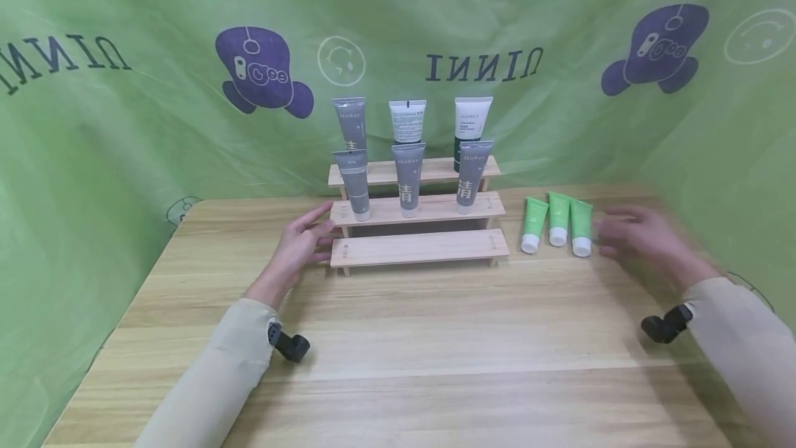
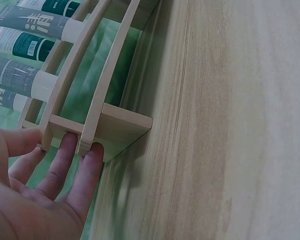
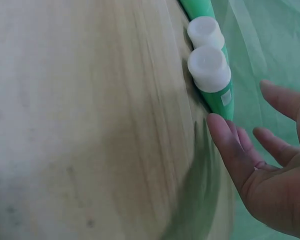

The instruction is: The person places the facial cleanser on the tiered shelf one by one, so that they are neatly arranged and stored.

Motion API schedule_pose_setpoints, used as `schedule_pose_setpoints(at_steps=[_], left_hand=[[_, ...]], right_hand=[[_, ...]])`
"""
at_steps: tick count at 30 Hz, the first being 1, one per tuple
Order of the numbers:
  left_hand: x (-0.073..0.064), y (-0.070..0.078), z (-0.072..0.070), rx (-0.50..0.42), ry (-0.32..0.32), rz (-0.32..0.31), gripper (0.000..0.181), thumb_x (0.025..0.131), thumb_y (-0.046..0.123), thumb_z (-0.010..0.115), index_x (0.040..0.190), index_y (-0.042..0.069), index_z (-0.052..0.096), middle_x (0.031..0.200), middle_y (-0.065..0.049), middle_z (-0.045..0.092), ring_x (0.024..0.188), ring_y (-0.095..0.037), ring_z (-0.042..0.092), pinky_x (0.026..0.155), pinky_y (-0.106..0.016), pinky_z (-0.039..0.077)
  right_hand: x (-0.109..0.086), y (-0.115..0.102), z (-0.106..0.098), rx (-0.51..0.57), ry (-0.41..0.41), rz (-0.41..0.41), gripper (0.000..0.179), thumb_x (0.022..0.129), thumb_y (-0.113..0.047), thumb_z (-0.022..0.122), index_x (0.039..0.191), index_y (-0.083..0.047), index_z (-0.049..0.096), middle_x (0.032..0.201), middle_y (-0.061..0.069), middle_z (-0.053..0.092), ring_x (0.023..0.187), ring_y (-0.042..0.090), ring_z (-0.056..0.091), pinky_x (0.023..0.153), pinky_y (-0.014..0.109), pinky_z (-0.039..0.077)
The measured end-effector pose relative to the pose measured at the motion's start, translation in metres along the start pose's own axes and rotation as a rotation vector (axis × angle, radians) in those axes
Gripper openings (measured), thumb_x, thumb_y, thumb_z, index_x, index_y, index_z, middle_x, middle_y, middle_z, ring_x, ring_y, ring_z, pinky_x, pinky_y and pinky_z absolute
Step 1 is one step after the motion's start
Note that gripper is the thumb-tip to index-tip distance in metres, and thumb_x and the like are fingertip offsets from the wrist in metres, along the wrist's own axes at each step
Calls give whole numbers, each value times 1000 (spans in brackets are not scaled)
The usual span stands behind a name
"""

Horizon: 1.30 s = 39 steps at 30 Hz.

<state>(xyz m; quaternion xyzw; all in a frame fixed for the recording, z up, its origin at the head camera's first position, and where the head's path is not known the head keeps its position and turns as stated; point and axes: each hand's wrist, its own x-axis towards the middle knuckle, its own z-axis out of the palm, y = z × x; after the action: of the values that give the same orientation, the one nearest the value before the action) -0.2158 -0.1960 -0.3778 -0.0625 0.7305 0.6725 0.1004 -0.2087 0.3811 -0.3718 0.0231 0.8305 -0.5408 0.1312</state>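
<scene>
A three-tier wooden display rack [image 1: 419,249] stands at the back of the table. My left hand [image 1: 295,242] is at its left side, and in the left wrist view the fingertips and thumb touch the ends of the shelves. Three grey tubes [image 1: 408,175] stand cap-down on the middle shelf. Behind them on the top shelf are another grey tube [image 1: 350,116] and two white-and-green tubes [image 1: 470,116]. Three green tubes [image 1: 581,220] with white caps lie right of the rack. My right hand [image 1: 643,237], blurred, is just right of them with fingers spread, fingertips close to the nearest one.
The wooden table [image 1: 435,337] stretches in front of the rack. Green printed cloth [image 1: 385,12] hangs behind it and along both sides. A black wrist camera [image 1: 289,343] sits on the left sleeve, another [image 1: 667,323] on the right sleeve.
</scene>
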Motion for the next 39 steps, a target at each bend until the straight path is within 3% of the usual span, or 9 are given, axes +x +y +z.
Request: schedule_pose_setpoints(at_steps=[8,12,18,21,23,26,28,31,39], left_hand=[[2,-1,0,-4,0,3,55,105,18,52,156,27,37,147,-21,47,125,-39,54,97,-47,56],[2,-1,0,-4,1,7,55,105,18,53,156,27,37,146,-22,48,124,-39,54,96,-47,56],[1,0,2,-18,3,1,55,105,17,52,157,25,37,145,-22,49,124,-39,55,95,-46,57],[0,1,3,-25,5,-3,55,105,16,52,156,25,37,144,-22,50,124,-39,55,95,-46,57],[0,1,3,-26,2,-1,55,105,16,52,157,24,37,144,-23,50,124,-39,55,95,-46,57],[-1,0,3,-22,2,1,55,105,16,52,157,24,36,144,-23,50,124,-40,55,96,-47,57],[-1,0,2,-21,2,-1,55,105,17,52,157,25,36,143,-23,50,124,-39,55,96,-47,56],[-1,0,1,-20,2,-4,55,105,17,52,157,25,36,143,-23,50,124,-39,55,97,-46,56],[0,0,1,-23,1,-3,54,105,17,52,157,25,37,144,-23,50,124,-39,55,95,-45,57]], right_hand=[[23,-8,1,-62,-15,70,85,103,-31,58,152,17,8,122,21,62,91,5,66,89,35,60],[31,-11,2,-66,-27,119,88,103,-33,59,152,17,6,138,36,47,89,4,64,91,33,59],[35,-14,1,-64,-42,159,84,104,-26,56,149,20,2,146,43,30,88,3,62,93,32,58],[37,-16,-1,-92,-28,179,79,103,-22,58,149,20,9,132,37,49,85,2,62,90,30,59],[38,-17,-1,-117,-21,189,72,102,-22,61,146,21,23,115,23,62,84,4,63,87,29,59],[40,-20,-1,-117,-27,207,48,100,-21,63,124,19,50,93,2,67,82,7,65,82,27,60],[41,-23,0,-110,-37,219,27,99,-21,65,107,5,61,85,-1,68,79,9,66,79,27,61],[43,-27,2,-107,-58,234,17,99,-21,64,95,-4,63,82,0,69,77,11,68,77,28,61],[48,-30,5,-187,-56,265,28,99,-23,63,107,4,59,81,0,69,78,13,67,75,28,60]])
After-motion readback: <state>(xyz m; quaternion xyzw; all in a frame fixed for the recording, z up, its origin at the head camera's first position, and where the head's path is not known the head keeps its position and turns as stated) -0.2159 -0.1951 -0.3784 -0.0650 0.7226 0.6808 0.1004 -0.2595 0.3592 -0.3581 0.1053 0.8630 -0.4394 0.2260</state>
